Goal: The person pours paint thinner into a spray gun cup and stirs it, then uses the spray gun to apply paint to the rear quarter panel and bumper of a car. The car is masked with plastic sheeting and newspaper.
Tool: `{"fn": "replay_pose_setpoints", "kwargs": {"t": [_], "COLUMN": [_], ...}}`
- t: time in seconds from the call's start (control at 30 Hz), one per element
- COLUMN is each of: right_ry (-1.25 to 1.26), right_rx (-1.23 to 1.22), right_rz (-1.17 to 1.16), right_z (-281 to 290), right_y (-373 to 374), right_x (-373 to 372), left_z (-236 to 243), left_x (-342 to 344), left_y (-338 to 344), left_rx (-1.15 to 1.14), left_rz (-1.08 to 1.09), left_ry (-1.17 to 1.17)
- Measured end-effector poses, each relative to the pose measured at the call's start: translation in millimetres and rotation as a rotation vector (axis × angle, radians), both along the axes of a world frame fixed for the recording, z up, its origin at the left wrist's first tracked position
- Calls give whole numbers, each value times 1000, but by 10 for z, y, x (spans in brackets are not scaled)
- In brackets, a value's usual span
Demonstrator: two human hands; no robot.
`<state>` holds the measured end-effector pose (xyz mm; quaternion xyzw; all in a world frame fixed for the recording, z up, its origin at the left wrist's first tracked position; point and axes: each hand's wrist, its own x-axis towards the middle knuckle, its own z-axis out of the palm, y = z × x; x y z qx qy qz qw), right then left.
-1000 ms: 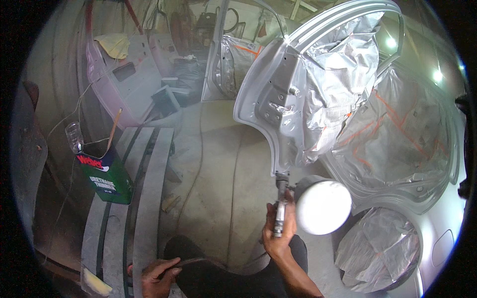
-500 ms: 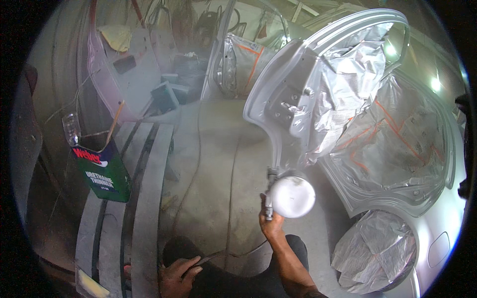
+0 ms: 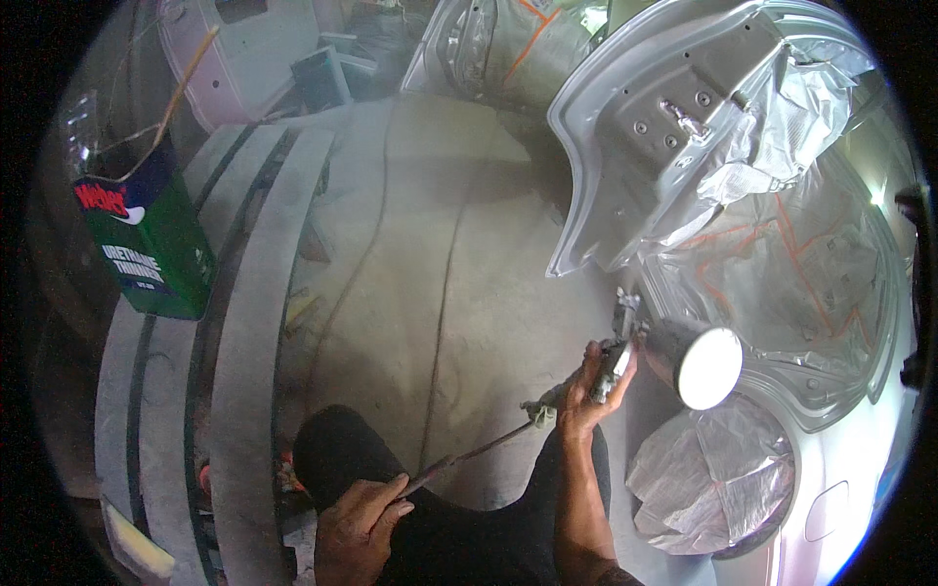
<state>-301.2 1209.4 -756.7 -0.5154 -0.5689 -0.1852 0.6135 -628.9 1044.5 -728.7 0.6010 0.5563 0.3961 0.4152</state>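
My right hand (image 3: 592, 396) is wrapped round a paint spray gun (image 3: 618, 347) with a round, pale-lidded cup (image 3: 705, 366) tilted out to its right. The gun is just below the lower edge of a silver car door (image 3: 625, 171), and it does not touch the door. From the gun's handle an air hose (image 3: 479, 451) runs down to the left. My left hand (image 3: 360, 523) is closed on that hose, over my left thigh. Masking film (image 3: 791, 127) covers part of the door, and more film (image 3: 782, 264) with orange tape covers the door opening behind it.
A green thinner can (image 3: 161, 249) with a wooden stick in it stands on a grey slatted bench (image 3: 249, 322) at the left. Film wraps the wheel (image 3: 718, 474) at the lower right. Another hose (image 3: 440, 322) lies along the floor. A pinkish door panel (image 3: 220, 59) leans at the back.
The view has tipped down and shifted right. My right hand has moved right and turned the spray gun, so its cup leans outward. My left hand still grips the hose.
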Motion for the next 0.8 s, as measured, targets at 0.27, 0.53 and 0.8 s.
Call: {"fn": "replay_pose_setpoints", "kwargs": {"t": [0.27, 0.53, 0.8], "right_ry": [-58, 111, 340], "right_rx": [-89, 9, -100], "right_rz": [216, 151, 404], "right_z": [156, 275, 472], "right_y": [-20, -178, -257], "right_x": [-65, -40, -128], "left_z": [-91, -112, -53], "left_x": [99, 135, 57], "left_y": [24, -4, -94], "left_rx": [61, 7, 122], "left_rz": [0, 9, 75], "left_ry": [-6, -8, 94]}}
